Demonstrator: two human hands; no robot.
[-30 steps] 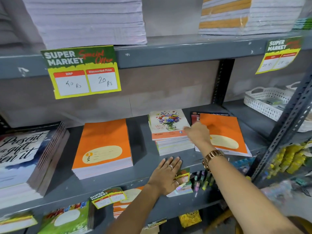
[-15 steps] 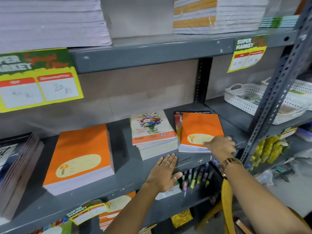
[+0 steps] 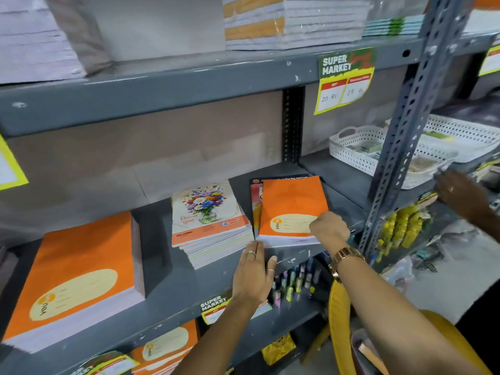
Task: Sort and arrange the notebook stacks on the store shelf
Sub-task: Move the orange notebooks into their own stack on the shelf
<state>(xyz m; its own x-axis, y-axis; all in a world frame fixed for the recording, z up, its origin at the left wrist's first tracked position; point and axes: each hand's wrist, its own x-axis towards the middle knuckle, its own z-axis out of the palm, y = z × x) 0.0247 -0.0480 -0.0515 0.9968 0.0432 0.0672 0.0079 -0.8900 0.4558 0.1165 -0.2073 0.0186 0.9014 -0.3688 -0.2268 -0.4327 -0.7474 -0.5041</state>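
Note:
On the grey middle shelf (image 3: 173,290) lie three piles: a thick orange notebook stack (image 3: 73,274) at the left, a flower-cover stack (image 3: 208,220) in the middle, and a thin orange notebook pile (image 3: 289,204) at the right, lying on a darker book. My right hand (image 3: 328,230) is closed on the front right corner of the thin orange pile. My left hand (image 3: 254,274) rests flat on the shelf's front edge, fingertips touching that pile's front left corner.
White perforated baskets (image 3: 354,150) sit on the shelf to the right, behind a slotted grey upright (image 3: 400,136). Another person's hand (image 3: 460,196) reaches in at far right. Paper stacks fill the top shelf. Pens and more orange notebooks lie on the lower shelf.
My right hand slid from the top pile's far edge to its front right corner and closed on it. My left hand moved up to the pile's front left corner. The view shifted right.

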